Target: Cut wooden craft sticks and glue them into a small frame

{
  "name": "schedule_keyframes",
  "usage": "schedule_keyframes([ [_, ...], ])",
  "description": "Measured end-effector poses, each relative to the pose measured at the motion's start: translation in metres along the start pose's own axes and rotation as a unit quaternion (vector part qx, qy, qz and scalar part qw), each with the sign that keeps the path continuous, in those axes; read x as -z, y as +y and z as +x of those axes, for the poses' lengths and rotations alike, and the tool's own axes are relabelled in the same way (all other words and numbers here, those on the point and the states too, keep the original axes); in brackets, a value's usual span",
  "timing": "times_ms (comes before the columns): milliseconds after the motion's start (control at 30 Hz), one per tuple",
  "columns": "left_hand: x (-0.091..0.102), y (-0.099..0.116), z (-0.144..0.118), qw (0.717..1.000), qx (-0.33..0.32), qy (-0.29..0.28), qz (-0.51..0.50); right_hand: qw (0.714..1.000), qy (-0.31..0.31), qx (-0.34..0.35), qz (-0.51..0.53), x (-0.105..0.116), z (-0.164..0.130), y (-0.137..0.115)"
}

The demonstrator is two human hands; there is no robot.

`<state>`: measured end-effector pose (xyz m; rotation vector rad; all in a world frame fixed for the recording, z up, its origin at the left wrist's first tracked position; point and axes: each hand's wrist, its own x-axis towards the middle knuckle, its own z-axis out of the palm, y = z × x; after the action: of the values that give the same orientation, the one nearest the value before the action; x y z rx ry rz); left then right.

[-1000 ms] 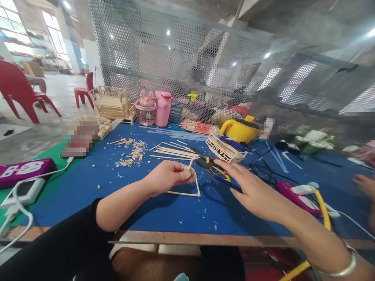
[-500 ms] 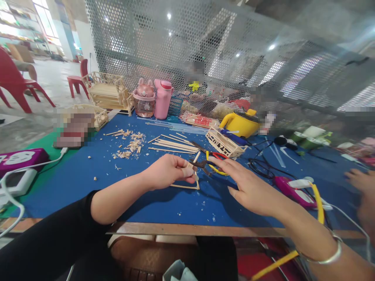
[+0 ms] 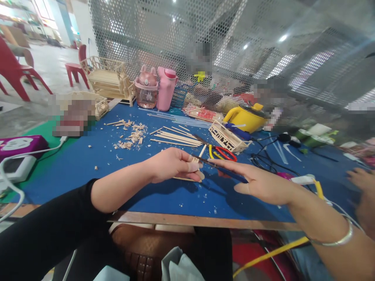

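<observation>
My left hand [image 3: 171, 166] is closed in a pinch on pale wooden sticks [image 3: 202, 151], one pointing up and away from the fingertips. My right hand [image 3: 252, 177] holds a dark-jawed pair of pliers [image 3: 234, 175] with blue handles. Its fingers stretch along the handles, and the thin jaws reach across to the sticks by my left fingertips. Under my left hand a thin wooden strip [image 3: 187, 179] lies on the table, partly hidden. Just beyond, red-and-yellow-handled pliers [image 3: 225, 153] rest beside a bundle of loose sticks [image 3: 178, 137].
Wood chips [image 3: 134, 134] are scattered on the blue tabletop [image 3: 140, 207]. A small wooden lattice tray [image 3: 227, 136], a yellow pot [image 3: 246, 118] and pink bottles [image 3: 166, 89] stand at the back. Black cables [image 3: 265, 160] lie right. Another person's hand [image 3: 361, 179] is at the far right.
My right hand has turned, so the blue handles show and the jaws look thinner, seen more edge-on. My left hand still pinches the sticks. The camera view has shifted slightly.
</observation>
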<state>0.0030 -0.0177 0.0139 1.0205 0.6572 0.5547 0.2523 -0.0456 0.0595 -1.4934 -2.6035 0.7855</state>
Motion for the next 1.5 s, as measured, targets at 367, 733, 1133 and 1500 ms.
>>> schedule_keyframes([
  [367, 0.003, -0.002, 0.001, 0.998, -0.028, 0.012, 0.057, 0.996, 0.032, -0.027, -0.075, -0.005, 0.008, -0.008],
  [733, -0.002, -0.012, 0.006, 0.970, -0.099, 0.098, 0.198, 0.988, 0.091, 0.005, -0.124, -0.031, 0.017, -0.006],
  [1133, -0.004, -0.004, 0.007, 0.964, -0.184, 0.098, 0.166, 0.987, 0.108, -0.026, 0.119, -0.035, 0.030, -0.016],
  [1500, 0.001, -0.007, 0.013, 0.991, -0.045, 0.125, -0.008, 0.992, 0.034, -0.078, 0.089, 0.004, 0.008, 0.002],
])
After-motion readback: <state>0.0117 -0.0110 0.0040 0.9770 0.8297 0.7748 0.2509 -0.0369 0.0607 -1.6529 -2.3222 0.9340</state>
